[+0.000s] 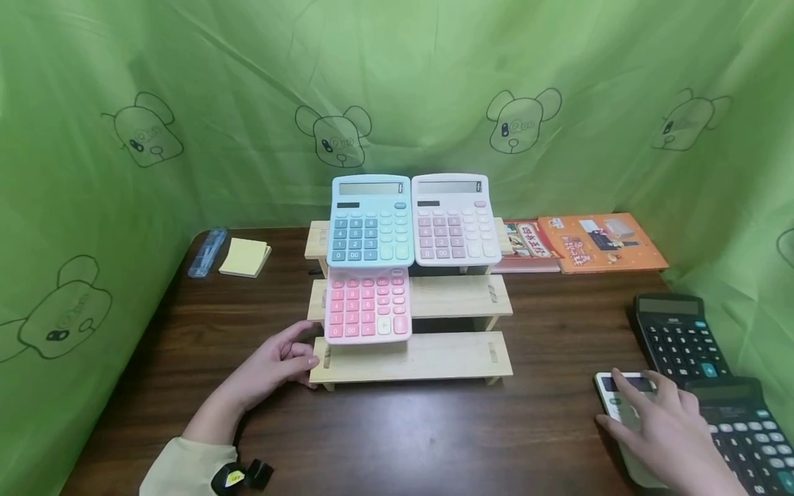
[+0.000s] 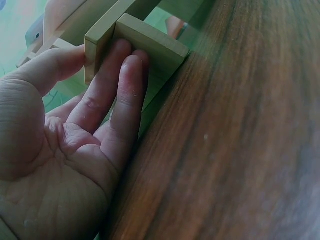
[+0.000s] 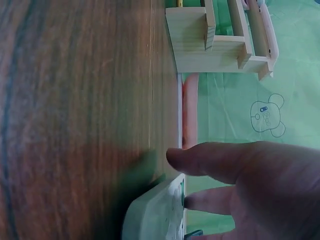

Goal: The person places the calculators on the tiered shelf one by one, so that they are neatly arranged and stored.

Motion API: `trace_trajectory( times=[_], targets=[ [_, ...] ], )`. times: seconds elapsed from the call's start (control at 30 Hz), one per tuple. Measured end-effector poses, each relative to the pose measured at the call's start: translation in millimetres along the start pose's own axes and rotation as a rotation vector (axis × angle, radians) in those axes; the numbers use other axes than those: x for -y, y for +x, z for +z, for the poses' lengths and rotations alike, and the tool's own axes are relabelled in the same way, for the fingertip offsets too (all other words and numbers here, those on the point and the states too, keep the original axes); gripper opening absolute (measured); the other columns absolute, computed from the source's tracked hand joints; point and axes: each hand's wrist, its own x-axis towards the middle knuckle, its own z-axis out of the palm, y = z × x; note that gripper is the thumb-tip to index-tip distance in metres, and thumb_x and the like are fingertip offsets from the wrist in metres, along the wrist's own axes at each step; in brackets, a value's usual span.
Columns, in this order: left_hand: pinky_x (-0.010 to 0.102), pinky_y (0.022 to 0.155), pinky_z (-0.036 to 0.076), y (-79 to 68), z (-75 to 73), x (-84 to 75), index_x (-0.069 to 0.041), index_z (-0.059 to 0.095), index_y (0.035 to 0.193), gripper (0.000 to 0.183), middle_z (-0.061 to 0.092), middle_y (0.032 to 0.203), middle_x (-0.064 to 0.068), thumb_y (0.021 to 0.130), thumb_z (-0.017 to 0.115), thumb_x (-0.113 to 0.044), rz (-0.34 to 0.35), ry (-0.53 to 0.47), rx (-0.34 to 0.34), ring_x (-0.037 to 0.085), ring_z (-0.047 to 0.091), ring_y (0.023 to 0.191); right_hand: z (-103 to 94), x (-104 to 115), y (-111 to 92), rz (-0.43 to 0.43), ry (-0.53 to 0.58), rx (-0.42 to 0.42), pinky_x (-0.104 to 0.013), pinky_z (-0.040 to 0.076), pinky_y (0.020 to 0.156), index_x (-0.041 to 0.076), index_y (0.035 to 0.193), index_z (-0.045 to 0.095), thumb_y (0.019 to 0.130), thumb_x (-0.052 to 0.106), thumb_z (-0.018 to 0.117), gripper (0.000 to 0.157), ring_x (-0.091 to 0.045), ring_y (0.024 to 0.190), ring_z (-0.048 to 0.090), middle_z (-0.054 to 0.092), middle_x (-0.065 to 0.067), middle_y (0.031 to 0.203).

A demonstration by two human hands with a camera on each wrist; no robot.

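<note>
My left hand (image 1: pixel 273 365) grips the left end of the lowest step of a three-step wooden stand (image 1: pixel 459 356). In the left wrist view its thumb presses the board's end and its fingers lie against the leg below. A blue calculator (image 1: pixel 371 251) and a pale pink-white calculator (image 1: pixel 455 257) lean side by side on the top step; a pink calculator (image 1: pixel 367 339) leans below the blue one, its top hidden. At the right, my right hand (image 1: pixel 673 430) spreads over a white calculator (image 3: pixel 152 215), fingertips at its face and thumb near its left edge.
Two black calculators (image 1: pixel 676 303) lie by the right curtain, the nearer partly behind the right hand. An orange book (image 1: pixel 602 262) and a red book (image 1: pixel 527 264) lie behind the stand. Yellow sticky notes (image 1: pixel 244 257) and a blue translucent object (image 1: pixel 207 253) are back left. Green curtain surrounds the table.
</note>
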Motion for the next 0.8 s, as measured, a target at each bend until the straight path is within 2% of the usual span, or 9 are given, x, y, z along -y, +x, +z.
trace_trajectory(
  times=[0.13,0.27,0.5,0.7,0.8],
  targets=[
    [0.045,0.073,0.057,-0.2,0.3,-0.1,-0.007,0.019,0.150,0.075,0.067,0.098,0.020,0.093,0.067,-0.018,-0.008,-0.005,0.001,0.030,0.067,0.075,-1.3,0.1,0.6,0.058,0.013,0.104,-0.084,0.026,0.070,0.017,0.150,0.034,0.075,0.083,0.050,0.102,-0.068,0.110,0.018,0.015,-0.040,0.137],
    [0.046,0.074,0.057,-0.2,-0.2,-0.6,-0.008,0.019,0.150,0.075,0.067,0.099,0.022,0.093,0.067,-0.018,-0.009,-0.019,0.001,0.032,0.068,0.076,-2.3,-1.5,2.2,0.019,0.014,0.142,-0.079,0.035,0.068,0.016,0.152,0.029,0.075,0.079,0.057,0.103,-0.070,0.106,0.026,0.015,-0.044,0.134],
    [0.046,0.075,0.057,-0.3,-2.4,-4.5,-0.009,0.019,0.151,0.076,0.067,0.100,0.021,0.093,0.067,-0.020,-0.015,-0.012,-0.006,0.034,0.067,0.078,-7.7,2.4,8.2,-0.085,-0.008,0.059,-0.073,0.041,0.063,0.013,0.150,0.034,0.074,0.072,0.066,0.101,-0.066,0.102,0.037,0.025,-0.043,0.130],
    [0.046,0.074,0.057,-0.4,-1.2,-2.2,-0.008,0.018,0.151,0.077,0.067,0.096,0.022,0.093,0.067,-0.018,-0.003,-0.022,0.009,0.033,0.067,0.076,-17.7,12.1,18.7,-0.063,0.038,0.102,-0.072,0.041,0.066,0.007,0.147,0.034,0.077,0.068,0.065,0.098,-0.062,0.103,0.036,0.024,-0.041,0.131],
    [0.046,0.075,0.057,-1.7,0.0,-3.2,-0.009,0.018,0.151,0.077,0.067,0.097,0.021,0.092,0.067,-0.020,-0.012,-0.021,0.003,0.033,0.067,0.077,-22.1,20.2,21.9,-0.065,0.073,0.026,-0.070,0.040,0.066,0.005,0.145,0.037,0.078,0.062,0.068,0.094,-0.060,0.101,0.036,0.024,-0.040,0.132]
  ],
)
